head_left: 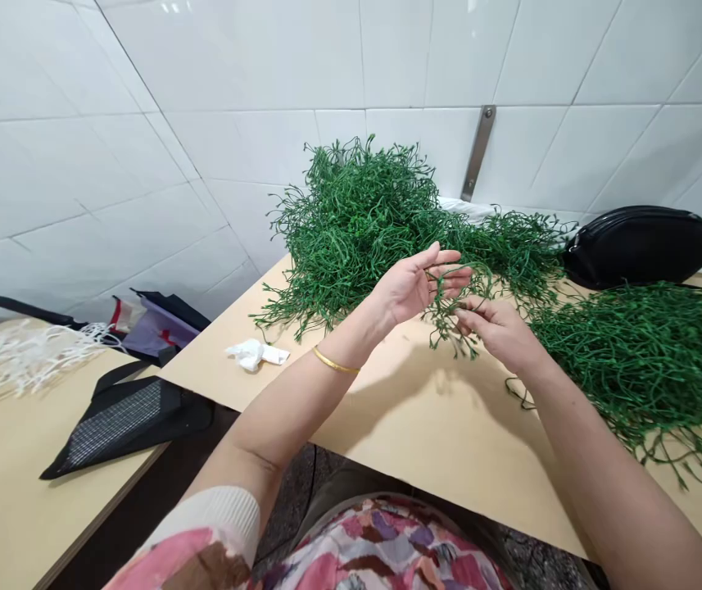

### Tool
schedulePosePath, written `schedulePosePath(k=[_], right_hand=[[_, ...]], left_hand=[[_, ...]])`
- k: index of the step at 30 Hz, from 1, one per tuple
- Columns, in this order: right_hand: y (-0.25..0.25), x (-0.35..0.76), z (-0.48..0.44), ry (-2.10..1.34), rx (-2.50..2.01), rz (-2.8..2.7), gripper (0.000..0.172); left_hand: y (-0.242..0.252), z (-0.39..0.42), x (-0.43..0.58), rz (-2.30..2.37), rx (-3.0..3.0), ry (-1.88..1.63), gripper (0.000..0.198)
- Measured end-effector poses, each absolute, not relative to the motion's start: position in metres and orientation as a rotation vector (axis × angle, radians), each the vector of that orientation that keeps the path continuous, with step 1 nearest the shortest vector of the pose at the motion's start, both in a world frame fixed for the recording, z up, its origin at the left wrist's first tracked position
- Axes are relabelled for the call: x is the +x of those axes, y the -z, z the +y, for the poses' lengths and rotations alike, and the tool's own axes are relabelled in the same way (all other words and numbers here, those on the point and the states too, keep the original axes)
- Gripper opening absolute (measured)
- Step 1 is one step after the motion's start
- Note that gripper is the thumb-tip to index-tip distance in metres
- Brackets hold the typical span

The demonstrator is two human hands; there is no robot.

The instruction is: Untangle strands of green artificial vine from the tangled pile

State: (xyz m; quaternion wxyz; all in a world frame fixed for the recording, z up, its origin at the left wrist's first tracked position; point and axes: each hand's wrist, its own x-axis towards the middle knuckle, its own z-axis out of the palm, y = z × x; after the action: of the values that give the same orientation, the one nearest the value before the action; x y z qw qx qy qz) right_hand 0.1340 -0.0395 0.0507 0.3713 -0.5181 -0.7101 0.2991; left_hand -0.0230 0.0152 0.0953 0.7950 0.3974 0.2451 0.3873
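Head — held grn strands [447, 319], qty unclear

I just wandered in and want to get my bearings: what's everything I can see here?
Large strand heap: one, green, table's back, trailing right
Second strand heap: one, green, table's right
Small bunch: one, green, at the hands
Work table: one, tan, centre
Side table: one, tan, left
Strand pile: one, white, side table
Mesh-panelled item: one, black, side table
Folded item: one, purple, behind it
Crumpled tissue: one, white, work table's left
Rounded bag: one, black, back right
Metal strip: one, grey, wall
Tiled wall: white, behind
Bangle: one, gold, left forearm
Patterned top: one, multicoloured, bottom
Left hand: one, bare, palm open by the bunch
Right hand: one, bare, pinching the bunch
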Motion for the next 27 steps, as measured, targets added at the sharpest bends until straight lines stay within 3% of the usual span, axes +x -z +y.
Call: schedulePosePath(k=[5, 11, 15, 18, 24, 27], right_hand=[[-0.043, 0.137, -0.040, -1.161, -1.168, -1.520, 0.031], [-0.017, 0.148, -0.038, -1.198, -1.239, -1.256, 0.032], [-0.009, 0.147, -0.035, -1.254, -1.293, -1.142, 0.036], [-0.004, 0.142, -0.035, -1.344, -1.298, -1.119, 0.035], [-0.005, 0.136, -0.040, -1.045, -1.324, -1.273, 0.023], [-0.007, 0.134, -0.042, -0.973, -1.266, -1.310, 0.031]], left_hand=[[-0.073, 0.023, -0.022, 0.607, 0.924, -0.678, 0.035], [-0.032, 0.022, -0.018, 0.615, 0.882, -0.663, 0.021], [-0.024, 0.016, -0.011, 0.635, 0.963, -0.679, 0.031], [-0.020, 0.014, -0.008, 0.650, 1.107, -0.730, 0.026], [-0.013, 0.016, -0.009, 0.735, 1.226, -0.854, 0.024], [-0.011, 0.016, -0.008, 0.768, 1.327, -0.980, 0.019]])
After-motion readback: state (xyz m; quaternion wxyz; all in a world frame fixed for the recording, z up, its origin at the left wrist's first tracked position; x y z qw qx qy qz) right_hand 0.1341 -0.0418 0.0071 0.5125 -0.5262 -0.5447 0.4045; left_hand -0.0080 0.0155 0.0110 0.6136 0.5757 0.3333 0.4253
